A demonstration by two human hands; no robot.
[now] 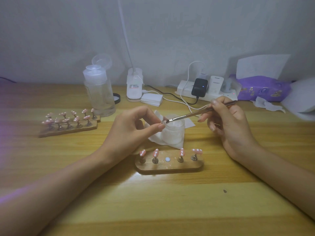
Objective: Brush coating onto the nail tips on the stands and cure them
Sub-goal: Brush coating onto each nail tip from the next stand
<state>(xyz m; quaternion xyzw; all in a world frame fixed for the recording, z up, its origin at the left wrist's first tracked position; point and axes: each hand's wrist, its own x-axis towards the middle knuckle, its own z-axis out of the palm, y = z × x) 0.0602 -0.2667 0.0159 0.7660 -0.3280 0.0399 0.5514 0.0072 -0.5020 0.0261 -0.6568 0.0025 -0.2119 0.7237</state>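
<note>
My left hand (pixel 134 126) pinches a small nail-tip stand (pixel 163 120) between thumb and forefinger, just above a frosted jar (pixel 173 132) that sits on a white wipe. My right hand (pixel 226 123) holds a thin brush (pixel 201 113) like a pen, its bristle end touching the pink tip in my left hand. In front of me a wooden base (pixel 169 165) carries several pink nail tips with white dots on metal stands; its middle spot shows only a white disc (pixel 167 159). Further left, two more wooden bases (pixel 68 128) hold several pink tips.
A clear pump bottle (pixel 99 92) stands at the back left, a white lamp base (pixel 134 85) with a gooseneck behind the jar. A power strip (pixel 204 90) with plugs and cables, stacked white pads (pixel 152 99) and a purple tissue pack (pixel 262 87) line the back edge.
</note>
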